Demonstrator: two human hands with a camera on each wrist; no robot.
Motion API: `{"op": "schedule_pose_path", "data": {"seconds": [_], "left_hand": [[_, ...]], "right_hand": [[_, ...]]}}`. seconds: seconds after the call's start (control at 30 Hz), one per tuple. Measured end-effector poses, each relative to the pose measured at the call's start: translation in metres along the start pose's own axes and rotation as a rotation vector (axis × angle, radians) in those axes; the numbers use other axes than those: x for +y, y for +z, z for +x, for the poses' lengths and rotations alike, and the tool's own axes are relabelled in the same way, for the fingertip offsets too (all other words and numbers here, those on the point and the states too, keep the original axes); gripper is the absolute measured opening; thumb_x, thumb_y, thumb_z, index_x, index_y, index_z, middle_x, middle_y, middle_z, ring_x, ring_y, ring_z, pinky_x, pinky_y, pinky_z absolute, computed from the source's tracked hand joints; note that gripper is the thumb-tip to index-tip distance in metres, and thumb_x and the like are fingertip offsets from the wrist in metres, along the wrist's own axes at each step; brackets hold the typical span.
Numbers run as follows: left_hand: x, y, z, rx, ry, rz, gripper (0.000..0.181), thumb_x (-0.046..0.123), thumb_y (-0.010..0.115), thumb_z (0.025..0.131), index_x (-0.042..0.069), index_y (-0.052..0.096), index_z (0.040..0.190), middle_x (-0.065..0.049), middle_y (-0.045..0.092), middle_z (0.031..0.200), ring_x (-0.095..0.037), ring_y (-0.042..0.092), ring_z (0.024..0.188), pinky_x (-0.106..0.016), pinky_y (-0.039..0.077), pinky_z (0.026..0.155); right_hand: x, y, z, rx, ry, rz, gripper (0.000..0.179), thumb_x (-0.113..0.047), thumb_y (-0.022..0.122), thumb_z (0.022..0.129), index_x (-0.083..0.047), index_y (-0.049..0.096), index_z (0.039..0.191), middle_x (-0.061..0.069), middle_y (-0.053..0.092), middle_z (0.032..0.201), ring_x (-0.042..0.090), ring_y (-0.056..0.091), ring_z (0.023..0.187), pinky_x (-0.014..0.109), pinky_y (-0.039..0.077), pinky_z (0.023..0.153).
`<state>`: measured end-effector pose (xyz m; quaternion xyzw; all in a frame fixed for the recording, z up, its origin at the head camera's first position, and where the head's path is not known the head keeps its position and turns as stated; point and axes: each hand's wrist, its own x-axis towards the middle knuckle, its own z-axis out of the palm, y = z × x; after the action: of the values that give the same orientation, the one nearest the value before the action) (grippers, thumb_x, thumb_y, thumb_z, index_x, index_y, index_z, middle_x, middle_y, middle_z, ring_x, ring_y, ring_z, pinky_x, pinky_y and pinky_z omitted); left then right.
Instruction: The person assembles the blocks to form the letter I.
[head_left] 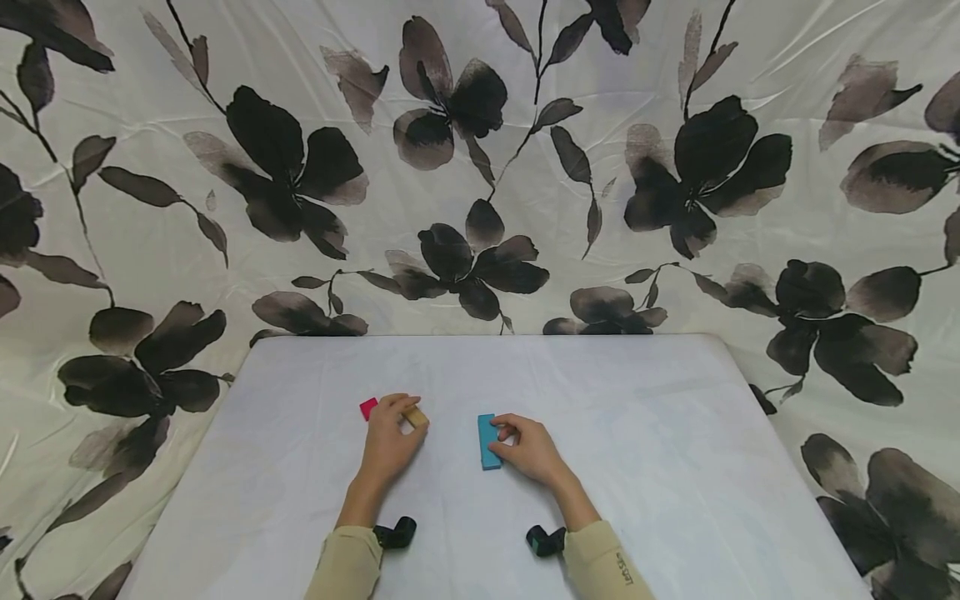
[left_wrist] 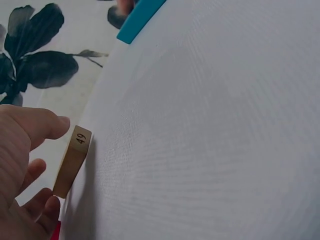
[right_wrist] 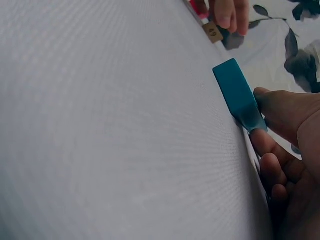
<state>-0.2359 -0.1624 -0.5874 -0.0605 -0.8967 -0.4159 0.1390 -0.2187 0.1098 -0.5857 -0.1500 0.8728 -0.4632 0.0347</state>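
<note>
My left hand (head_left: 390, 437) curves around a small wooden block (head_left: 414, 416) marked 49 on its end. In the left wrist view, its fingertips (left_wrist: 48, 210) touch the lower end of that block, while a narrow gap shows between the thumb and the upper end. A red block (head_left: 368, 408) lies just left of this hand, partly covered by it. Right of the wooden block is a flat blue block (head_left: 489, 442). My right hand (head_left: 531, 450) pinches it, the thumb at its side edge and the index finger at its near end in the right wrist view.
A white-covered table (head_left: 637, 400) bears the blocks near its middle. Behind and beside it hangs a pale cloth (head_left: 585, 275) with dark flowers. Black wrist cameras sit at the left wrist (head_left: 397, 533) and right wrist (head_left: 545, 542), by beige sleeves.
</note>
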Motion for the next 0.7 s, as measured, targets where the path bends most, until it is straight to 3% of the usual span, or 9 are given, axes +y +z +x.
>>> {"op": "schedule_pose_path", "data": {"seconds": [0.3,0.53,0.7], "left_hand": [[-0.0026,-0.0024,0.0012,0.003,-0.038,0.021,0.050,0.012,0.083,0.074,-0.002,0.064,0.119,-0.019,0.054,0.121,-0.036,0.050,0.116,-0.049,0.042,0.099],[0.0011,-0.0030,-0.0004,0.003,-0.132,0.079,0.063,0.021,0.084,0.074,-0.004,0.058,0.126,-0.020,0.054,0.120,-0.036,0.052,0.114,-0.049,0.042,0.099],[0.0014,-0.0035,-0.0004,0.003,-0.160,0.099,0.074,0.024,0.086,0.071,-0.008,0.054,0.129,-0.023,0.053,0.115,-0.036,0.053,0.107,-0.049,0.044,0.094]], "right_hand": [[-0.0003,0.0002,-0.0002,0.003,-0.002,-0.004,0.036,-0.022,0.076,0.085,-0.011,0.067,0.119,-0.008,0.062,0.086,0.009,0.050,0.061,0.025,0.043,0.053],[0.0003,0.0007,-0.0001,0.001,-0.002,0.001,0.036,-0.022,0.075,0.086,-0.012,0.067,0.119,-0.008,0.062,0.087,0.009,0.050,0.061,0.024,0.043,0.054],[0.0000,0.0005,0.0004,0.001,0.002,-0.001,0.036,-0.022,0.075,0.086,-0.013,0.067,0.119,-0.008,0.062,0.087,0.009,0.050,0.061,0.024,0.043,0.054]]}}
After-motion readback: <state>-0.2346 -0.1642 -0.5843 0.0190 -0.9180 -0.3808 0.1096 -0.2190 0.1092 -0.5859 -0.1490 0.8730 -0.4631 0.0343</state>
